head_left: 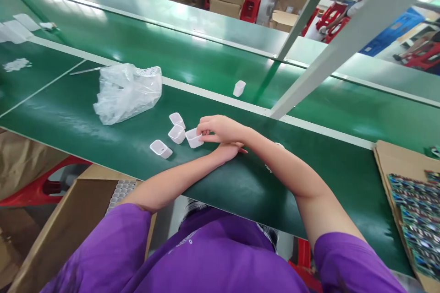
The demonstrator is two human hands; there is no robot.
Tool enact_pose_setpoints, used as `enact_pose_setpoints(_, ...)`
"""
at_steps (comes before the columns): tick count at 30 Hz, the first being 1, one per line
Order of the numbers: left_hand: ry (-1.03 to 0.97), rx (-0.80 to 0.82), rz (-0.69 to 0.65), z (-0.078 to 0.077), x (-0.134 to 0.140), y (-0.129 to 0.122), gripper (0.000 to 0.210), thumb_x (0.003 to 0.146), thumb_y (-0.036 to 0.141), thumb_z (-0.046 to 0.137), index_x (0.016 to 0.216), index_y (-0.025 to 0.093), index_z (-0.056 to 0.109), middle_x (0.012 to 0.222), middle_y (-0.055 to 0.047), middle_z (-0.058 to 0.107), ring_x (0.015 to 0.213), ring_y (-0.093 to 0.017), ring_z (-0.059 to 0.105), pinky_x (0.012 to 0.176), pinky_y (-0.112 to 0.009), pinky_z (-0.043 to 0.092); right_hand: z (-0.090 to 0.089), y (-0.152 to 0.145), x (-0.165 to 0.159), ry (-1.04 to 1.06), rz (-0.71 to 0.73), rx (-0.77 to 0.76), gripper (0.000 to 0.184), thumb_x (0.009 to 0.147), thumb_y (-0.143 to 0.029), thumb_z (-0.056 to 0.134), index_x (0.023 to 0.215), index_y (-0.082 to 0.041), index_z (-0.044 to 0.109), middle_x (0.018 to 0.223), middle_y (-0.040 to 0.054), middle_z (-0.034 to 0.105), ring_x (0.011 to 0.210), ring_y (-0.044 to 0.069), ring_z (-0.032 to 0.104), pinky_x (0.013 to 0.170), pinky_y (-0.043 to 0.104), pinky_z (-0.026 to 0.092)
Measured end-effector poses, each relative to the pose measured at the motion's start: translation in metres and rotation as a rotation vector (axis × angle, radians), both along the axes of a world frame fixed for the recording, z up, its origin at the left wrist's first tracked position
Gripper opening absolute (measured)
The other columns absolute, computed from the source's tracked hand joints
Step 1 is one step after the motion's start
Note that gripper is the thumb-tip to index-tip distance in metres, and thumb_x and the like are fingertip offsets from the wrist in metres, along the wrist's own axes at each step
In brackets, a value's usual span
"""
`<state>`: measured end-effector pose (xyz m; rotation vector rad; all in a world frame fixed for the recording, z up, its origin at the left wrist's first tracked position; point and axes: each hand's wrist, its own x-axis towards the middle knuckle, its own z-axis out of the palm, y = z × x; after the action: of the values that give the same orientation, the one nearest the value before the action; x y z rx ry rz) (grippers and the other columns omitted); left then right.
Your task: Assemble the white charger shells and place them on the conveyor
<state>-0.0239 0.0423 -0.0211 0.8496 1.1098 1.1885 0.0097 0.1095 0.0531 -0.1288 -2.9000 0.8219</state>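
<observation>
White plastic forms the small open cup (193, 140) on the green counter (247, 192), the rightmost of a loose group of four. It lies just left of the right hand (217, 129), and its right edge meets that hand's fingertips. The mouth faces up and seems longer from left to right, though fingers cover its right end. The forearms cross, so the right hand is the nearer one to the cup, reaching leftward over the left wrist. Its fingers are curled with the thumb close below, leaving a narrow gap; whether they clasp the rim, I cannot tell. The left hand (229, 152) sits on the near side, partly hidden under the right wrist, pointing right; its opening and any hold cannot be made out. Left of the cup stand a middle cup (177, 135), a far cup (177, 119) and a near cup (161, 149). Farther left slumps a clear plastic bag (129, 94)
</observation>
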Motion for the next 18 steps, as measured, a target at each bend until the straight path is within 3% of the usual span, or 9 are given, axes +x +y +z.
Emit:
enact_pose_setpoints(4,-0.031,-0.035,0.050,0.011,0.006,-0.002,0.030,0.075,0.020,0.064,0.104,0.015,0.059,0.091,-0.006,0.063,0.079,-0.015,0.062,0.059,-0.026,0.058,0.000,0.009,0.072,0.273,-0.393,-0.335,0.015,0.084,-0.033,0.064,0.085,-0.018,0.063,0.082,0.0008,0.064,0.072,0.012,0.060,0.067,0.026,0.049)
enact_pose_setpoints(7,-0.070,-0.005,0.082,0.016,0.008,-0.007,0.047,0.077,0.031,0.066,0.120,0.021,0.052,0.105,-0.005,0.063,0.089,-0.016,0.062,0.062,-0.026,0.059,-0.010,-0.002,0.120,0.332,-0.679,-0.545,0.029,0.080,-0.045,0.067,0.082,-0.017,0.063,0.074,-0.0004,0.064,0.065,0.011,0.058,0.062,0.026,0.050)
enact_pose_setpoints(11,-0.024,0.039,-0.035,0.015,0.009,-0.013,0.048,0.079,0.049,0.064,0.116,0.019,0.059,0.107,-0.007,0.066,0.088,-0.017,0.063,0.066,-0.028,0.060,-0.028,-0.028,0.163,0.276,-0.768,-0.651,0.033,0.079,-0.049,0.068,0.091,-0.018,0.067,0.079,0.0020,0.068,0.068,0.013,0.064,0.064,0.028,0.053)
enact_pose_setpoints(14,0.040,0.010,-0.083,0.012,0.010,-0.013,0.048,0.077,0.054,0.066,0.103,0.015,0.064,0.093,-0.007,0.067,0.079,-0.016,0.063,0.063,-0.030,0.060,-0.037,-0.044,0.190,0.286,-0.872,-0.587,0.033,0.085,-0.046,0.062,0.102,-0.019,0.068,0.084,0.0045,0.071,0.067,0.014,0.066,0.065,0.029,0.055)
enact_pose_setpoints(18,0.028,-0.046,-0.042,0.015,0.008,-0.011,0.044,0.082,0.053,0.061,0.106,0.016,0.061,0.089,-0.006,0.066,0.075,-0.016,0.065,0.058,-0.030,0.061,-0.044,-0.057,0.218,0.146,-0.909,-0.169,0.022,0.090,-0.034,0.056,0.094,-0.020,0.073,0.085,0.0056,0.071,0.063,0.014,0.062,0.062,0.029,0.052)
